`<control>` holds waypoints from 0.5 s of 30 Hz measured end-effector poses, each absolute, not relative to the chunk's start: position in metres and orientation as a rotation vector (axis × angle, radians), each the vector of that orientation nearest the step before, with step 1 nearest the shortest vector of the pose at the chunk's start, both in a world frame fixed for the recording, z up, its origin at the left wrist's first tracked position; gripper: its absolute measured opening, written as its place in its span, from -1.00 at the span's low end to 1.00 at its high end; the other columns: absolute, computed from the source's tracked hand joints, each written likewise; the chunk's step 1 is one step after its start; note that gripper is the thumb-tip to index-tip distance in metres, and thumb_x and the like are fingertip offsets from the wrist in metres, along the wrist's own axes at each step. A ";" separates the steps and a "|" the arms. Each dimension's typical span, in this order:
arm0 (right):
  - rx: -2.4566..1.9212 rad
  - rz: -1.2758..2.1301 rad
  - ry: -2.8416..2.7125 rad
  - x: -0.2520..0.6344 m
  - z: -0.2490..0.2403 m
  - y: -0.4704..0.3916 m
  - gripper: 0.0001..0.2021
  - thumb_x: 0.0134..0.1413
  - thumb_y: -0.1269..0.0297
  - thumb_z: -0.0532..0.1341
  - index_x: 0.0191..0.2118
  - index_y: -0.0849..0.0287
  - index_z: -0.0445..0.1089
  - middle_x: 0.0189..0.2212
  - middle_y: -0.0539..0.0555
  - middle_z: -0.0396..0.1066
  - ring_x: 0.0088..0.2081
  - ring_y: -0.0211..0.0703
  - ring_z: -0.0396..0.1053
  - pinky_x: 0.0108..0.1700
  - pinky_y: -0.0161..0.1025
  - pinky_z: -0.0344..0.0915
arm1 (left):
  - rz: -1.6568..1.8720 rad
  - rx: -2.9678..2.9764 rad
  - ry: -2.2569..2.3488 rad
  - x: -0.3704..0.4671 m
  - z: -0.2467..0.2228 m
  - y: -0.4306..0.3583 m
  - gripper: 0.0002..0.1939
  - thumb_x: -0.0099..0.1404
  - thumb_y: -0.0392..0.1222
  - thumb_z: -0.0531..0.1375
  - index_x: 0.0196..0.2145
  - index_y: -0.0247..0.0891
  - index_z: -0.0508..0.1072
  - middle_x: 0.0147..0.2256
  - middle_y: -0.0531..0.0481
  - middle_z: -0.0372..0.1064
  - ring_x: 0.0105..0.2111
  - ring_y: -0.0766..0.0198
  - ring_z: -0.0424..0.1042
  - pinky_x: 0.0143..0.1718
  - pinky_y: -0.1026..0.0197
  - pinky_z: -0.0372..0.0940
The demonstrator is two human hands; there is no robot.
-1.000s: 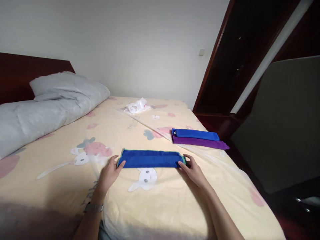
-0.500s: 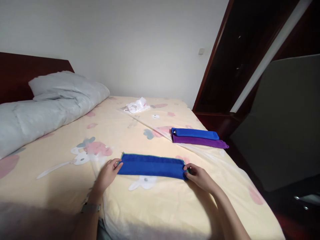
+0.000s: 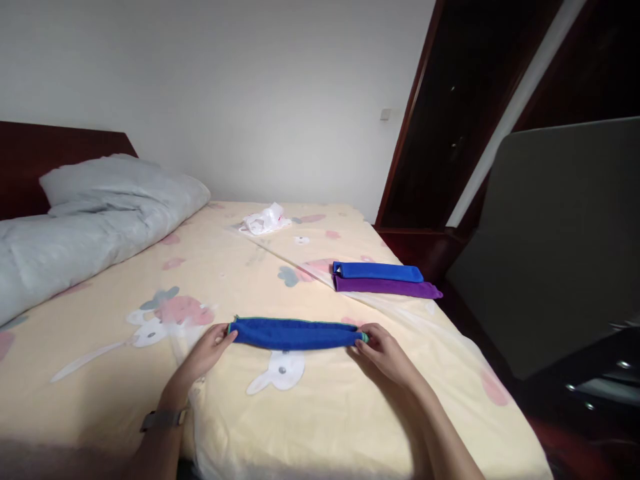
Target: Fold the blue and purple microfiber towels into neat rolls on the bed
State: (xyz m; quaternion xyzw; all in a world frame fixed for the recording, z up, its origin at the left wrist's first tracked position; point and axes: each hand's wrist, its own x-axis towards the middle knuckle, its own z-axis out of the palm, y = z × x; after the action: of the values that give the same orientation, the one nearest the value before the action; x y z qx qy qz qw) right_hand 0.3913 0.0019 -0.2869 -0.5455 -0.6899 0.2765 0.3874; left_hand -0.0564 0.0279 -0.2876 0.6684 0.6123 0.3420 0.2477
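A blue towel [image 3: 295, 335] with green edging lies across the bed in front of me, folded into a long narrow strip. Its left end is pinched by my left hand [image 3: 210, 347], which has a watch at the wrist. My right hand [image 3: 380, 347] grips the other end, where the green edging shows between the fingers. Farther off to the right lie a folded blue towel [image 3: 380, 271] and, against its near side, a folded purple towel [image 3: 387, 287].
The bed sheet [image 3: 320, 413] is cream with rabbits and strawberries. A crumpled white plastic bag [image 3: 266, 220] sits toward the far end. A grey quilt [image 3: 90, 233] is heaped at the left by the headboard [image 3: 65, 143]. A dark grey panel [image 3: 565, 233] stands beyond the bed's right edge.
Both hands have turned the near edge of the blue towel away from me, so the strip is narrower and rounder. The view has shifted slightly right.
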 end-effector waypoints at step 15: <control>-1.832 0.642 -1.332 0.367 -0.297 0.042 -0.64 0.12 -0.17 0.16 -0.35 0.04 0.33 -0.47 0.14 0.48 -0.41 0.07 0.47 -0.33 -0.13 0.25 | 0.844 1.639 1.974 -0.038 -0.277 0.072 -0.49 0.09 0.35 0.21 -0.53 -0.14 0.20 -0.61 0.12 0.27 -0.52 0.13 0.41 -0.48 0.21 0.19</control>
State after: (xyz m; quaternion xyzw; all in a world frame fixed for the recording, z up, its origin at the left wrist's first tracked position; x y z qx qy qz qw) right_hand 0.3673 0.0416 -0.2968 -0.7187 -0.5226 0.2517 0.3833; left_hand -0.0380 0.0721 -0.2769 0.5923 0.7131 0.3050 0.2185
